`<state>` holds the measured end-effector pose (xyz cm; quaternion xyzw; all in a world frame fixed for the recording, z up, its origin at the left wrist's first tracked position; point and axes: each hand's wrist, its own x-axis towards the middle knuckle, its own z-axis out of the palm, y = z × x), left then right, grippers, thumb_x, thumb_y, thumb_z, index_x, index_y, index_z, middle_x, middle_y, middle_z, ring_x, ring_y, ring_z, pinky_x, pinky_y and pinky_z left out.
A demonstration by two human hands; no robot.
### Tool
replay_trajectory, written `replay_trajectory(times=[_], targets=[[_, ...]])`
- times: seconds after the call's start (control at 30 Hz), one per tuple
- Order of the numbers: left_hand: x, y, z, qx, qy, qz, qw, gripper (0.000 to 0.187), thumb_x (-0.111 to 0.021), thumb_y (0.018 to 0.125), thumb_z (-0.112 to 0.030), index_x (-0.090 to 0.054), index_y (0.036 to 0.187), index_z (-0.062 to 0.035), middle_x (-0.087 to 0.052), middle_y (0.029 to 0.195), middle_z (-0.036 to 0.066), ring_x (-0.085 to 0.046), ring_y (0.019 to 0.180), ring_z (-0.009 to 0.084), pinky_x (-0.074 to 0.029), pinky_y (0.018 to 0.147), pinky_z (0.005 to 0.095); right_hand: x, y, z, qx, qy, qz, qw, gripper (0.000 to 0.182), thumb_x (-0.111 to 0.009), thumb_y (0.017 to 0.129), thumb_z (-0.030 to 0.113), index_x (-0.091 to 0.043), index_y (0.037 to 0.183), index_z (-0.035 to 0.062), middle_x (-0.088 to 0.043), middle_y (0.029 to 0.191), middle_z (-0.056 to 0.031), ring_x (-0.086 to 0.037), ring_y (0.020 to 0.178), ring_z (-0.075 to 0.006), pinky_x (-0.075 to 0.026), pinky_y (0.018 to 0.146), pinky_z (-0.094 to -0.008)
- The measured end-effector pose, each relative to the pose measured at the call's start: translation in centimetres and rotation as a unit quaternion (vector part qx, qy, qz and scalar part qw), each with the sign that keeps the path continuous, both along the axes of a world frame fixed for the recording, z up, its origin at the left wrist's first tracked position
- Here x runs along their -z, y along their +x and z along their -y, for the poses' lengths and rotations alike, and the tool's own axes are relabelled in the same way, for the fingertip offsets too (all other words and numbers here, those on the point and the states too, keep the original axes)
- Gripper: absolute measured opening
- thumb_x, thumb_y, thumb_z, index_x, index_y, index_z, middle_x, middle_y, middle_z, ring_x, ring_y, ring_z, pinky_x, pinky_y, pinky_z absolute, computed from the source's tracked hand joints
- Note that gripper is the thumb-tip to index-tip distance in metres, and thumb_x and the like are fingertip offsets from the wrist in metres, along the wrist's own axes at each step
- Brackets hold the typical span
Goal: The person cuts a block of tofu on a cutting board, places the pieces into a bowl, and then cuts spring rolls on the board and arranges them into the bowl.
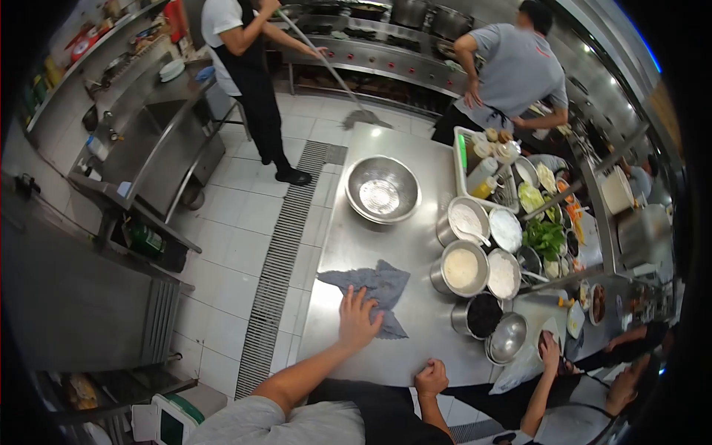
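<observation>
My left hand [358,319] lies flat with its fingers spread, pressing on a grey cloth [382,285]. The crumpled cloth is spread on a steel table [334,356] near its left edge. Curled into a fist, my right hand [432,377] rests by the table's near edge, and nothing shows in it. Farther up the same table stands a wide steel mixing bowl [382,189], with no contents visible inside.
Along the table's right side stand steel pots, one with white powder [467,222], one with dark contents [484,315], and a bowl [508,337]. A white basket [463,159] holds bottles. One person mops [363,119] the floor; others work at right.
</observation>
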<state>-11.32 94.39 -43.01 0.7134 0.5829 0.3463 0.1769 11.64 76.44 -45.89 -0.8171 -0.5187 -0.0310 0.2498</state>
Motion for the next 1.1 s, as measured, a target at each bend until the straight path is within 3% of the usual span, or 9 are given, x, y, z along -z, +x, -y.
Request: replay_trajectory(times=[0.13,0.27,0.37,1.1], targets=[[0.7,-1.0,-0.4,0.024,-0.003,0.011,1.0,0.033,-0.073,0.087,-0.034,-0.068,0.111,-0.0122,-0.049,0.147,0.017,-0.027,0.148,0.0436,-0.025,0.118,0.0573,0.7,0.1,-0.2,0.002,-0.013,-0.009,1.0,0.012,-0.053,0.08,0.007,-0.062,0.088,0.0114,-0.067,0.085,-0.0085,-0.067,0.073,-0.0353,-0.052,0.061,-0.0461],[0.8,-1.0,-0.3,0.032,0.023,0.026,0.999,0.034,-0.072,0.087,-0.034,-0.069,0.112,-0.0117,-0.049,0.147,0.019,-0.032,0.144,0.0486,-0.029,0.114,0.0616,0.5,-0.1,0.0,0.019,-0.016,-0.002,1.0,0.01,-0.054,0.081,0.008,-0.061,0.087,0.0112,-0.067,0.084,-0.0094,-0.066,0.072,-0.0366,-0.051,0.061,-0.0473],[0.2,-1.2,-0.2,0.036,0.009,0.015,0.999,0.032,-0.074,0.086,-0.032,-0.069,0.111,-0.0137,-0.051,0.145,0.018,-0.03,0.146,0.0458,-0.027,0.117,0.0588,0.4,-0.2,-0.1,0.013,-0.003,0.016,1.0,0.009,-0.054,0.081,0.009,-0.061,0.086,0.0116,-0.067,0.083,-0.0094,-0.066,0.073,-0.0368,-0.051,0.062,-0.047],[0.4,-1.1,0.0,0.059,0.012,0.015,0.998,0.028,-0.073,0.087,-0.034,-0.072,0.108,-0.0156,-0.049,0.148,0.015,-0.027,0.149,0.0453,-0.022,0.118,0.062,-0.1,-0.9,-0.7,0.035,0.032,-0.013,0.999,0.009,-0.055,0.082,0.006,-0.063,0.083,0.0102,-0.067,0.079,-0.01,-0.066,0.069,-0.0364,-0.051,0.061,-0.0455]])
